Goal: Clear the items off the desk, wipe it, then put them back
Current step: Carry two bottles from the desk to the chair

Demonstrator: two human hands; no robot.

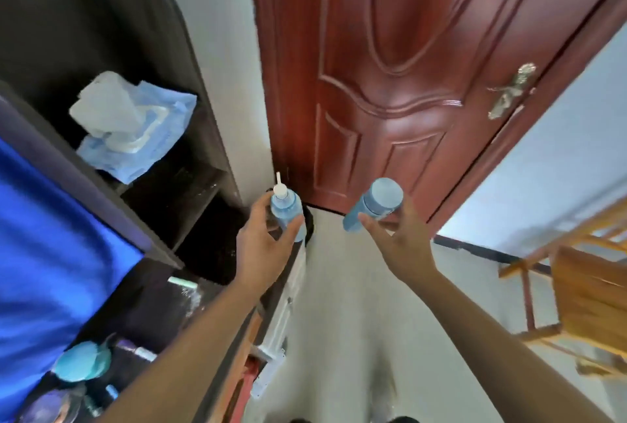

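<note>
Left hand: your left hand (263, 243) is held out over the floor, just past the edge of the dark surface (163, 300), in front of the shelf unit.
Left grip: your fingers and thumb are wrapped around a small blue bottle (286, 210); it stands nearly upright with its white pointed nozzle up.
Right hand: your right hand (403, 236) is raised beside the left one, the two apart, with the red door behind it.
Right grip: your fingers are closed on a larger blue bottle (373, 204), which is tilted, its flat round cap toward the door.
Bottles: both are in the air, off the surface, and not touching each other.
Shelf unit: a dark shelf unit (190, 137) stands against the wall at your left; a blue pack of wipes (135, 131) lies on one shelf with a white sheet sticking out of the top.
Surface: at lower left a round teal lid (83, 361) and some small blurred items rest on it, beside a bright blue panel (44, 253).
Door: the red wooden door (407, 76) is shut, its metal handle (512, 90) at the right.
Chair: a wooden chair (590, 297) stands on the floor at your right, well apart from both hands.
</note>
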